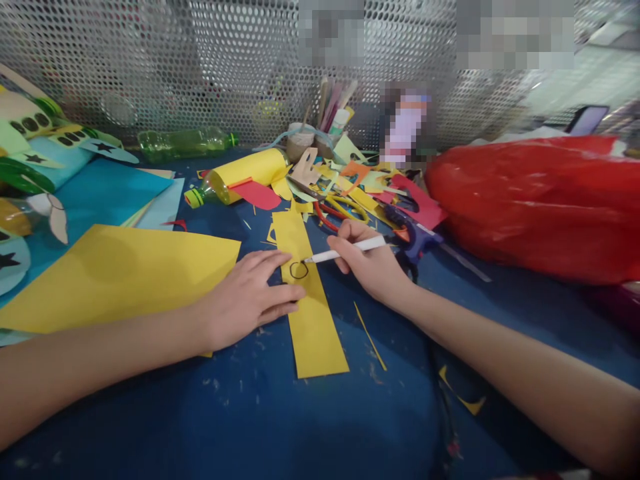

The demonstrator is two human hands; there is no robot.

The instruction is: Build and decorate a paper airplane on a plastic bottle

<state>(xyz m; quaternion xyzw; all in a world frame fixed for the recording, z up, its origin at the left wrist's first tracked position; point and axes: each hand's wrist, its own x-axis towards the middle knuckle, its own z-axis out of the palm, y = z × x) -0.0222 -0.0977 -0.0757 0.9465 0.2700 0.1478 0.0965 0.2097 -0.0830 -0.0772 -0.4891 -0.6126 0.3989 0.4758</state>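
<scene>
A yellow sheet [135, 273] lies left; the left hand [245, 303], spread flat, rests on a strip [317, 337] on the table [225, 427]; the right hand [370, 263] is clamped on a pen [323, 256], tip seemingly touching the strip's circle [299, 270]; then a red bag [540, 210].

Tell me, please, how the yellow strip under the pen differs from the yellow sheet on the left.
The yellow strip is narrow; the yellow sheet is much broader. The strip bears a black circle; the sheet's visible part shows no drawing. Both are yellow and look like paper.
</scene>
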